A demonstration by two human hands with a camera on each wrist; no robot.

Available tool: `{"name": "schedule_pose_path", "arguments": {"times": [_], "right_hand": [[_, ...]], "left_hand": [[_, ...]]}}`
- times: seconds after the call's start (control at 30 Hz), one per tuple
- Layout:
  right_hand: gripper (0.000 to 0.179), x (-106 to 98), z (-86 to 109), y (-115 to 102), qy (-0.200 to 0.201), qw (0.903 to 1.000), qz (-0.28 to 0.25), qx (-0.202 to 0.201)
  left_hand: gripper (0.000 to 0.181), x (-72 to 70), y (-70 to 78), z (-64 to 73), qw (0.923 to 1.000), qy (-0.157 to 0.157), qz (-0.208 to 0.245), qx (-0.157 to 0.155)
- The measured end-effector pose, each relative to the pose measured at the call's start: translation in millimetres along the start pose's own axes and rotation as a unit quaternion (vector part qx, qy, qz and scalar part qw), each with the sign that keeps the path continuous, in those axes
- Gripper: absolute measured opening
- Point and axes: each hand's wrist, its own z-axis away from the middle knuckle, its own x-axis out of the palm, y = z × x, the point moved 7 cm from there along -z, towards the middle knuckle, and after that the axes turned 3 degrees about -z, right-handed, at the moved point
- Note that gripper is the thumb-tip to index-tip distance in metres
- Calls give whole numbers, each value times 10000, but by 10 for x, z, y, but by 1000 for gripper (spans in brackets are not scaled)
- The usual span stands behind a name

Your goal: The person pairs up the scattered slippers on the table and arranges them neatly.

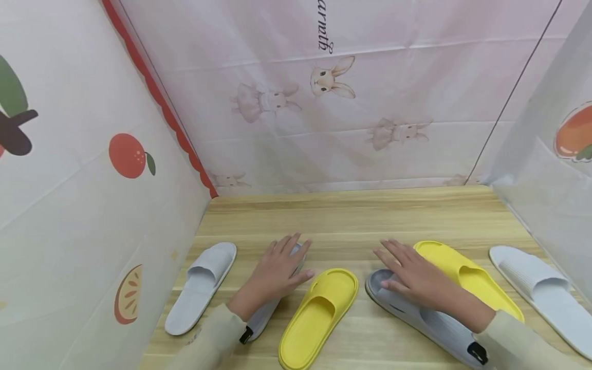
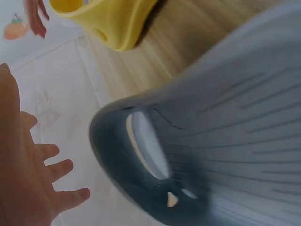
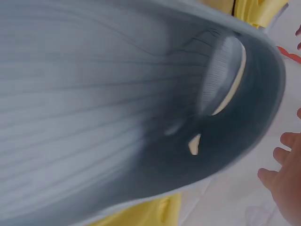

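Note:
My left hand (image 1: 277,267) hovers over a grey slipper (image 1: 264,319), fingers spread and fairly straight, covering much of it. In the left wrist view that slipper's ribbed strap (image 2: 235,122) fills the right side, apart from the hand (image 2: 28,174). Over the toe half of a second grey slipper (image 1: 446,331) is my right hand (image 1: 416,275), palm down with fingers extended. The right wrist view has this slipper (image 3: 103,103) large, with an opening at its toe and the fingers off to its right. A yellow slipper (image 1: 305,334) lies between the hands; another yellow slipper (image 1: 490,293) lies beyond the right hand.
A white slipper (image 1: 201,288) lies at the far left and another white slipper (image 1: 550,295) at the far right. All sit on a wooden surface (image 1: 351,221). Printed cloths enclose the left side (image 1: 83,216), the back (image 1: 287,149) and the right side (image 1: 541,169).

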Motion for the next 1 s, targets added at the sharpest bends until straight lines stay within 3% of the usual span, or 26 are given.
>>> {"name": "schedule_pose_path", "arguments": {"times": [0.13, 0.27, 0.63, 0.77, 1.0], "right_hand": [[72, 53, 82, 5, 147, 9998, -102, -24], [68, 107, 193, 4, 473, 9987, -14, -206], [65, 234, 441, 33, 628, 9980, -74, -30], [63, 220, 509, 37, 620, 9980, 1, 136], [61, 203, 604, -2, 685, 9974, 212, 101]], "left_hand": [[75, 102, -85, 42, 9997, -133, 141, -174], [73, 163, -133, 82, 9996, -77, 225, -160], [72, 296, -233, 257, 9977, -60, 528, -411], [66, 335, -237, 323, 9985, -91, 290, -445], [52, 335, -256, 450, 9987, 324, -191, -355]]}}
